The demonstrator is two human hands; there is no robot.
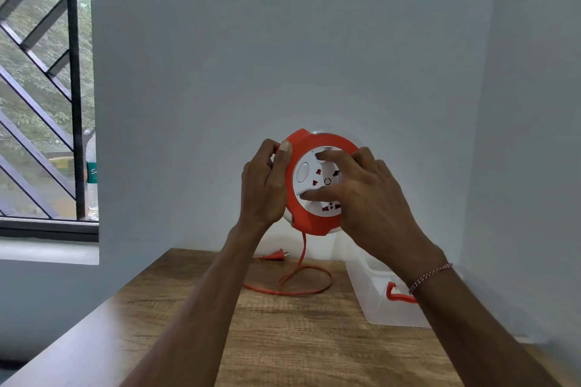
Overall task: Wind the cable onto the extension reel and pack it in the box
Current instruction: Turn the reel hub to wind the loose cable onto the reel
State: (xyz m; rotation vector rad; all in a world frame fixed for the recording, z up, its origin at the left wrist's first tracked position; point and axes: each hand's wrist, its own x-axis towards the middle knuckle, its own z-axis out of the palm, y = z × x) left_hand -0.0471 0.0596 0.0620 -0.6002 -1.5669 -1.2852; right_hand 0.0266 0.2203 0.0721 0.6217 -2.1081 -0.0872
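**Reel held up off the table, cable only partly on**

So the orange-and-white extension reel (317,182) is up in the air, well above the wooden table (283,339), held on edge with its white socket face toward the camera. The left hand (264,188) grips the reel's left rim, fingers curled round the orange edge and the thumb lying up along the front of it. The right hand (361,198) is on the reel's right side with its fingers spread over the white centre disc: one fingertip sits in the notch at the top of the disc, another reaches to its lower left edge. Looks like it's hooked into the disc rather than just resting flat, but I can't tell for sure how hard it's gripping.

The orange cable (301,280) hangs straight down from the bottom of the reel and lies in a loose loop on the table right below it. The plug (278,254) lies on the table below the reel too, a bit to the left, near the wall.

The clear plastic box (377,302) with an orange latch sits on the table below and right of the reel, partly hidden by the right forearm. There's a barred window (41,88) way off to the reel's left.
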